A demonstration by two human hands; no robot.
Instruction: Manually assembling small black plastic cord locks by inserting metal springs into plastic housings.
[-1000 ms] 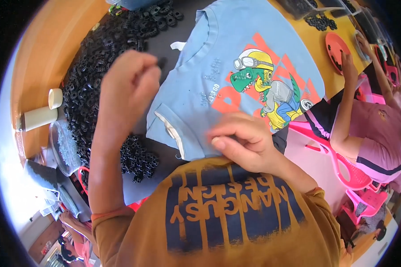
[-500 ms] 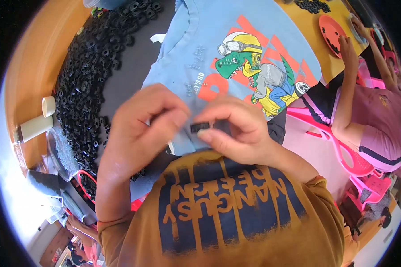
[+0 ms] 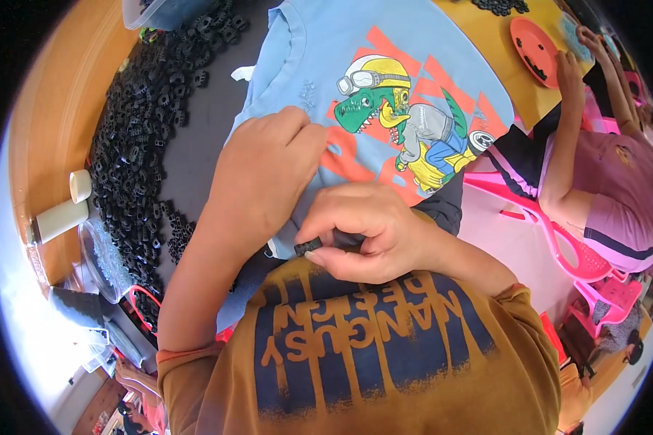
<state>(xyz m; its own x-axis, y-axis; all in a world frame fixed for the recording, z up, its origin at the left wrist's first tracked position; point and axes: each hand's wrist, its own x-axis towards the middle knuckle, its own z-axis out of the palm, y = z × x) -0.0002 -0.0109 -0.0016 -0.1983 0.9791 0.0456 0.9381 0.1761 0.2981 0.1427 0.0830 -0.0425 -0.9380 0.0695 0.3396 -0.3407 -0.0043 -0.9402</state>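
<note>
My right hand (image 3: 366, 228) pinches a small black toothed plastic hair clip (image 3: 307, 247) between thumb and forefinger, low over the cloth in front of my body. Farther forward and to the left, my left hand (image 3: 272, 167) is over a light blue T-shirt (image 3: 268, 83) with a cartoon dinosaur print. Its fingers are curled and closed, with the tips turned down and hidden; what they hold cannot be seen. A patch of tiny loose bits (image 3: 308, 94) lies on the shirt just beyond my left hand.
A large heap of black clips (image 3: 134, 152) covers the dark tabletop at left. Beside it stand a clear bowl of tiny pieces (image 3: 103, 254) and a cream cylinder (image 3: 62, 221). At right, another person's hand (image 3: 569, 69) reaches over an orange plate (image 3: 533, 54), near pink chairs (image 3: 559, 243).
My left hand has moved forward from beside the right hand onto the shirt, and its fingers have turned down. My right hand has drawn slightly left and nearer, still holding the clip.
</note>
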